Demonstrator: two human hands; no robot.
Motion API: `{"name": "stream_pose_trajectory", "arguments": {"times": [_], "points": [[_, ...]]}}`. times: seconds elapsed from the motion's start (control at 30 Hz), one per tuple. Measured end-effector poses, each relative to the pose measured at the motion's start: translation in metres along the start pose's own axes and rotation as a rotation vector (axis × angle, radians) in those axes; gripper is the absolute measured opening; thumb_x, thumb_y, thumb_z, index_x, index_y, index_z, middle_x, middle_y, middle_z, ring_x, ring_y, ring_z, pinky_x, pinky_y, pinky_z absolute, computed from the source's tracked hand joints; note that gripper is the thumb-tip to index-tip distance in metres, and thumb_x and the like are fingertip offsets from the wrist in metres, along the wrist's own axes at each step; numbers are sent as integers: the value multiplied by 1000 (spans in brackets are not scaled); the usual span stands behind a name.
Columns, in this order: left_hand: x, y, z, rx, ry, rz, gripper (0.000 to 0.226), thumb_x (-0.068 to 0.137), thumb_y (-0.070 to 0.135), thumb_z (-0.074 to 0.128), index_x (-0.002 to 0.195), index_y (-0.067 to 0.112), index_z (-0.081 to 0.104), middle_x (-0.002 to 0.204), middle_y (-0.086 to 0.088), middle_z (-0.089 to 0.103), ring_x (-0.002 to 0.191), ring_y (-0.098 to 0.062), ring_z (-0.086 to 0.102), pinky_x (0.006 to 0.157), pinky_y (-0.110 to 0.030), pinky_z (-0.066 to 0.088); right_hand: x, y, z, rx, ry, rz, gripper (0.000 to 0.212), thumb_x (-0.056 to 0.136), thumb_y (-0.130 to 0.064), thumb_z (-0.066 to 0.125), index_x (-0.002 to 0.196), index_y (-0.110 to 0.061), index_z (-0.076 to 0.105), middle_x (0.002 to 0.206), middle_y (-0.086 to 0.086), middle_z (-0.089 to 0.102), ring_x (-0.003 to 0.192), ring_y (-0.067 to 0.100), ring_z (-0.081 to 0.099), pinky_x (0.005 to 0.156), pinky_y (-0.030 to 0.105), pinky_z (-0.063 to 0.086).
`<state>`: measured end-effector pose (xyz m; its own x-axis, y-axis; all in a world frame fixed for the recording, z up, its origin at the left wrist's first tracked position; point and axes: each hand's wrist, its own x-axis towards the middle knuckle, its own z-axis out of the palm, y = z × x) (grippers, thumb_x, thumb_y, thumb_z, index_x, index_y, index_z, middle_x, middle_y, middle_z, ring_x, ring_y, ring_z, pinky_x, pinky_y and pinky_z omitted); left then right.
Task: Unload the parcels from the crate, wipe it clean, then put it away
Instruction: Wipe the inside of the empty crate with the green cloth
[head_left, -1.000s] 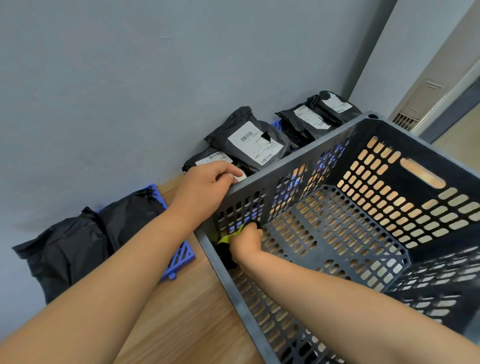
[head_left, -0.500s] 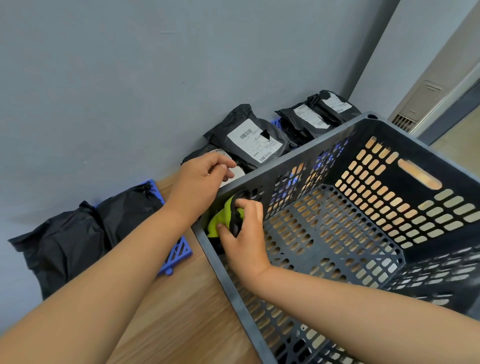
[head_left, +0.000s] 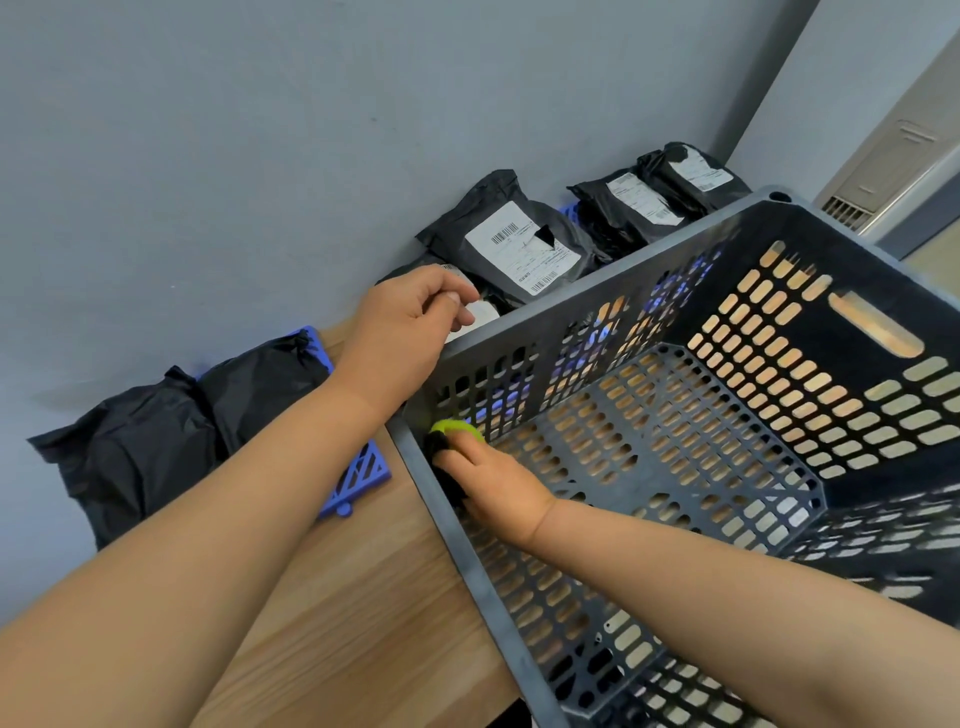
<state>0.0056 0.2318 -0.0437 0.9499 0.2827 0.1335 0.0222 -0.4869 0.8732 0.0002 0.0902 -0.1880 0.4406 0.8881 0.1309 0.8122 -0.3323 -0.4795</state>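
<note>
Gripping: left hand (head_left: 410, 332) curled over the rim of the dark grey perforated plastic crate (head_left: 727, 395) — crate sits on the wooden table (head_left: 337, 613).
Right hand (head_left: 493, 478): fingers clamped on a green-and-black cloth (head_left: 451, 434), pressed into the crate's inner corner.
Black plastic parcels (head_left: 524, 244): outside — along the wall.

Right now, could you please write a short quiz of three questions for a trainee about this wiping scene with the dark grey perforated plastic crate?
1. True or false: parcels lie inside the dark grey perforated plastic crate.
2. Which hand presses the yellow-green and black cleaning cloth into the crate's inner corner? A) left hand B) right hand
3. Fill in: the black plastic labelled parcels lie against the grey ____.

Key: 1 false, the crate holds only the cloth and the hand; 2 B, and the left hand rests at the rim; 3 wall.
</note>
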Motion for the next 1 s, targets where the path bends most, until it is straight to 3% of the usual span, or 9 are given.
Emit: {"name": "stream_pose_trajectory", "arguments": {"times": [0.13,0.33,0.4,0.53,0.63,0.73,0.8,0.93,1.0], "points": [[-1,0,0,57,-4,22,25,96,9,44,97,18,68,86,3,69,80,0,62,68,-7,46,-11,15,5,-153,-336,18,52,80,7,59,130,-2,47,127,22,47,109,39,50,85,46,44],[-1,1,0,115,18,15,25,95,12,44,97,23,67,85,7,69,83,-3,63,80,-28,54,-1,21,3,-438,-339,-200,26,60,-8,79,82,-14,68,65,3,61,63,26,54,54,31,41],[0,1,0,132,26,7,26,95,12,44,97,23,68,85,8,69,83,-3,64,82,-33,54,0,20,4,-410,-340,-193,30,68,-7,74,97,-9,67,72,7,64,70,30,56,58,34,43],[2,-2,3,201,54,7,27,94,13,44,96,25,68,81,12,68,83,-7,65,81,-39,54,-6,28,12,-396,-431,-123,53,90,-1,47,141,-2,33,122,20,56,109,37,47,86,45,38],[2,-3,4,258,92,-11,27,93,15,44,94,27,68,78,13,68,80,-8,65,78,-38,53,-9,35,15,-352,-431,-117,57,91,-2,43,144,-1,24,123,22,53,112,37,44,89,45,35],[1,-2,7,355,129,-5,27,92,18,42,96,28,67,77,10,69,76,-13,65,74,-39,53,-14,41,12,-267,-437,-135,43,94,-11,33,134,5,38,114,29,56,103,41,51,86,45,39],[-1,-2,9,480,140,26,28,92,21,41,101,28,66,77,5,70,75,-18,64,71,-41,52,-15,45,9,-212,-432,-105,44,93,-19,21,120,6,46,130,31,47,102,43,54,87,46,44],[-3,3,15,822,117,132,26,95,18,44,112,20,64,84,-8,69,79,-31,61,65,-39,46,-16,62,11,-283,-398,-261,38,88,-15,46,124,-6,54,132,14,54,112,37,55,93,47,46],[-3,5,19,945,102,114,28,97,19,42,117,19,62,88,-11,67,81,-33,60,62,-36,40,-15,70,14,-366,-456,-338,52,79,-20,64,130,-15,54,129,7,58,122,37,50,98,54,39]]}}
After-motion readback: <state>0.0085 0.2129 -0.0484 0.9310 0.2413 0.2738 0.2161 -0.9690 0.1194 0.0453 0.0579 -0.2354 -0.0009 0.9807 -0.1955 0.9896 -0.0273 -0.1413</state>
